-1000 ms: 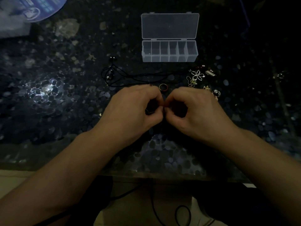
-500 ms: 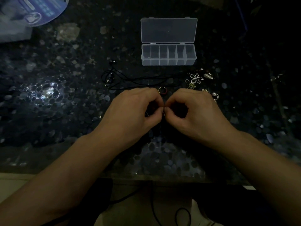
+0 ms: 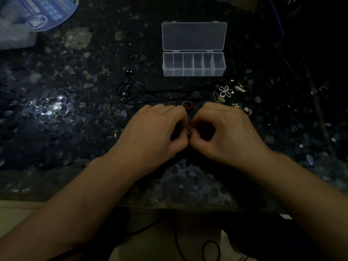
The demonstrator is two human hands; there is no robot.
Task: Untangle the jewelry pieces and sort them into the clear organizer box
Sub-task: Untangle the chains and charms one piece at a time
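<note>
My left hand [image 3: 154,132] and my right hand [image 3: 224,132] meet fingertip to fingertip over the dark pebbled table, both pinching one small shiny jewelry piece [image 3: 189,130] that is mostly hidden between them. Just beyond the fingers lies a red ring [image 3: 187,105]. A black cord necklace [image 3: 150,94] is looped to the left and stretches right. A silver flower pendant [image 3: 226,91] and several small charms [image 3: 239,108] lie to the right. The clear organizer box [image 3: 194,72] stands open at the back, its compartments looking empty.
A blue round printed item [image 3: 49,12] and a pale plastic bag [image 3: 13,34] lie at the far left corner. The table's near edge [image 3: 169,204] runs below my wrists, with dark cables [image 3: 211,249] on the floor beneath.
Both hands stay pressed together on the small piece, with only slight finger shifts. The view has tilted a little, so the box and jewelry sit lower in the frame.
</note>
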